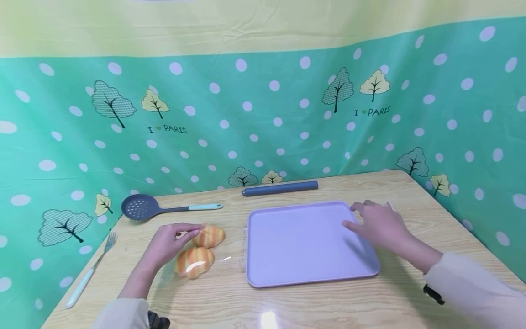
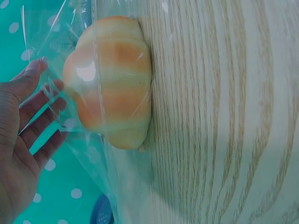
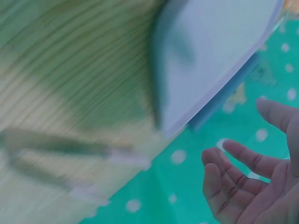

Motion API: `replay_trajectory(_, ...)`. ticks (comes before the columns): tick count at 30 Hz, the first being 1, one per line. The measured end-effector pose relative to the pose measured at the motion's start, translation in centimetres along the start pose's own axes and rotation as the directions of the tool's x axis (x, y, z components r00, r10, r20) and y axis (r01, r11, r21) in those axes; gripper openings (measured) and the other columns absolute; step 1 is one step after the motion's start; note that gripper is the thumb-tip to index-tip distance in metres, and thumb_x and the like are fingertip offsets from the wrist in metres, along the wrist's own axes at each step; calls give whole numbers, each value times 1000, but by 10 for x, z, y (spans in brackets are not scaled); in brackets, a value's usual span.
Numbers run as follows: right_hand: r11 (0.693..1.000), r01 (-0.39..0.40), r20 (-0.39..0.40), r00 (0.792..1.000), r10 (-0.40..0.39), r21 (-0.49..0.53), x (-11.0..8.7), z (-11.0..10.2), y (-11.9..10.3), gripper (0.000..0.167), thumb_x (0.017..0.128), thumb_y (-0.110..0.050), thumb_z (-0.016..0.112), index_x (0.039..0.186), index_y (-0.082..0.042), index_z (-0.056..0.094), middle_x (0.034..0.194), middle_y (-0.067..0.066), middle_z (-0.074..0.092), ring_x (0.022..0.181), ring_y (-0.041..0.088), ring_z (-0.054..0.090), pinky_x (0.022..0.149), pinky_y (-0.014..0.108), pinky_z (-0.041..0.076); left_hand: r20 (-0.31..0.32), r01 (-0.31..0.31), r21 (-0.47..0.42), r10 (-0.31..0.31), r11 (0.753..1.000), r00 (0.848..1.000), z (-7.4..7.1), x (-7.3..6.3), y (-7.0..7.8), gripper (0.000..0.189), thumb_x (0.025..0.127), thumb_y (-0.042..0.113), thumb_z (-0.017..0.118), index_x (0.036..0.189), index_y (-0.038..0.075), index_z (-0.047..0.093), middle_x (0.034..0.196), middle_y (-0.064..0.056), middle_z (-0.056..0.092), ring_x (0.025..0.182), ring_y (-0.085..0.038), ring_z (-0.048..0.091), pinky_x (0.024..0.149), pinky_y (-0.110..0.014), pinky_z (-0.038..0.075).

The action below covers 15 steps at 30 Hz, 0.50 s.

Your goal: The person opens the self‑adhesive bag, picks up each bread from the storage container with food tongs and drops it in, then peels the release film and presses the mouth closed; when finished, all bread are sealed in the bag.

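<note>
Lilac tray (image 1: 308, 246): flat on the wood-grain table (image 1: 328, 304).
Bread rolls (image 1: 195, 262): two, orange-and-cream striped, left of the tray, inside a clear plastic bag (image 2: 86, 147).
Left hand (image 1: 166, 243): left of the tray, beside the rolls; thumb and fingertips nearly closed, pinching the bag's film.
Right hand (image 1: 378, 224): over the tray's right rim; thumb and fingers well apart, nothing in grasp.
Tongs (image 3: 65, 143): right of the tray, blurred.
Rod (image 1: 279, 188): dark blue, behind the tray.
Skimmer (image 1: 141, 208): back left of the tray, pale-blue handle.
Fork (image 1: 92, 269): far left of the tray, pale handle.
</note>
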State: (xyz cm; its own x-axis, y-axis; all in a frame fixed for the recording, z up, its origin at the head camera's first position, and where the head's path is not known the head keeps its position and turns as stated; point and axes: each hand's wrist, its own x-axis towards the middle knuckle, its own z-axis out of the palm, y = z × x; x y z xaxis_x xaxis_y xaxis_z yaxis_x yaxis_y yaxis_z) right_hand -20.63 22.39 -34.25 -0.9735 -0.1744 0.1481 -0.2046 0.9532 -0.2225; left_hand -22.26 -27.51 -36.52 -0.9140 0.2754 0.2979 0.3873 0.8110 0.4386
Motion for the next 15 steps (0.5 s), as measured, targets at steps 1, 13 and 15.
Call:
replay_trajectory(1, 1000, 23, -9, 1000, -23, 8, 0, 1, -8, 52, 93, -42, 72, 122, 0, 67, 105, 20, 70, 87, 38, 69, 88, 69, 49, 0, -3, 2, 3, 1000, 1000, 0, 0, 0, 17, 95, 17, 72, 110, 11, 79, 109, -9, 76, 108, -39, 69, 89, -57, 55)
replay_trajectory(13, 965, 226, -36, 974, -223, 134, 2, 19, -95, 34, 91, -34, 77, 113, -10, 73, 90, 1, 69, 74, 15, 62, 59, 30, 51, 4, 3, -1, -3, 1000, 1000, -3, -2, 0, 18, 97, 19, 71, 111, 12, 80, 109, -8, 77, 109, -37, 69, 90, -57, 54)
replay_trajectory(15, 954, 244, -36, 970, -242, 174, 3, 23, -108, 32, 91, -33, 78, 113, -10, 73, 88, 0, 68, 70, 12, 58, 57, 28, 48, 4, 7, -2, -7, 1000, 1000, -4, -1, -1, 18, 97, 20, 71, 111, 13, 80, 109, -8, 76, 109, -37, 69, 90, -57, 54)
